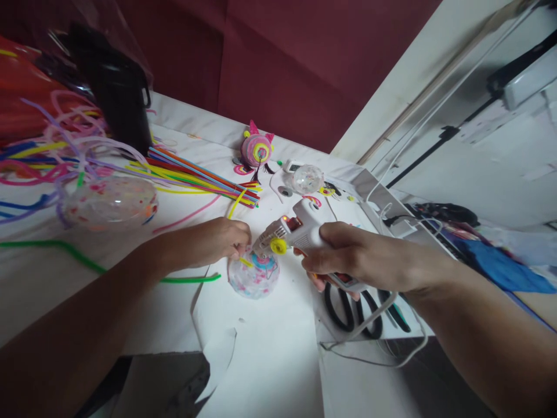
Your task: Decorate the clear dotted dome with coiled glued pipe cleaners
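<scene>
My right hand (348,255) grips a white hot glue gun (307,229), index finger at the trigger and an orange light lit on its body. The gun's nozzle points down at a clear ball (255,283) with pink and blue specks. A blue and pink ring (263,261) lies on top of the ball. Beside the nozzle shows a small yellow coil (278,246); what it is attached to is unclear. My left hand (230,238) is closed at the ball's upper left, with a yellow pipe cleaner (246,262) poking out at the fingertips.
A bundle of coloured pipe cleaners (204,180) lies behind my left hand, with a loose green one (191,280) nearer. A clear balloon-like ball (113,202) is at left. Farther back sit a pink decorated ball (256,150) and another clear ball (308,179). Black scissors (339,307) and a cord (378,313) lie right.
</scene>
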Motion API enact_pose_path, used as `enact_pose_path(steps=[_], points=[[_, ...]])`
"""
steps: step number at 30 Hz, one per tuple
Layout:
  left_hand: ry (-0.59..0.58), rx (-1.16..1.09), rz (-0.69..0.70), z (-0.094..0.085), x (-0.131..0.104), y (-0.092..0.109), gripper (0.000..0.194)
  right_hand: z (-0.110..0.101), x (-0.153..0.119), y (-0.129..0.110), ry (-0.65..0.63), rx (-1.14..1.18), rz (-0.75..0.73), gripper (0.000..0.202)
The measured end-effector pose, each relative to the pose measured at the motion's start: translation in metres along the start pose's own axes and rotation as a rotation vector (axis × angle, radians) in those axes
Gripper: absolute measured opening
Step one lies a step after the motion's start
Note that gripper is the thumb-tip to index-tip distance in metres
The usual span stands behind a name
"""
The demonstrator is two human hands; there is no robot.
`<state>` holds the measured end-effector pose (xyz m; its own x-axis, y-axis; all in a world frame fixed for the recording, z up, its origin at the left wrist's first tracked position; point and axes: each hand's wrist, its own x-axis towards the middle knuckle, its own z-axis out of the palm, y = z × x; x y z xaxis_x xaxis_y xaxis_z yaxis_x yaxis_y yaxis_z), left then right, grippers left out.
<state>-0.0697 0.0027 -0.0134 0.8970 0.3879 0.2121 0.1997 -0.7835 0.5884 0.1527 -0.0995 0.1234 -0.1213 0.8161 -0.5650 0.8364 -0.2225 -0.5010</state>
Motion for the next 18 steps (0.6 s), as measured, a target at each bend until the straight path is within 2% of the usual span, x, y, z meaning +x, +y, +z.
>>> enact_pose_path(steps=[6,13,18], points=[[-0.013,-0.005,0.011,0.003,0.002,-0.005,0.017,0.005,-0.007,-0.012,0.031,-0.09,0.066,0.02],[-0.043,0.049,-0.016,0.004,0.002,-0.006,0.023,0.014,-0.015,-0.022,0.112,-0.407,-0.056,0.026],[-0.051,0.063,-0.055,0.002,0.003,0.001,0.028,0.021,-0.022,-0.023,0.144,-0.482,-0.107,0.022]])
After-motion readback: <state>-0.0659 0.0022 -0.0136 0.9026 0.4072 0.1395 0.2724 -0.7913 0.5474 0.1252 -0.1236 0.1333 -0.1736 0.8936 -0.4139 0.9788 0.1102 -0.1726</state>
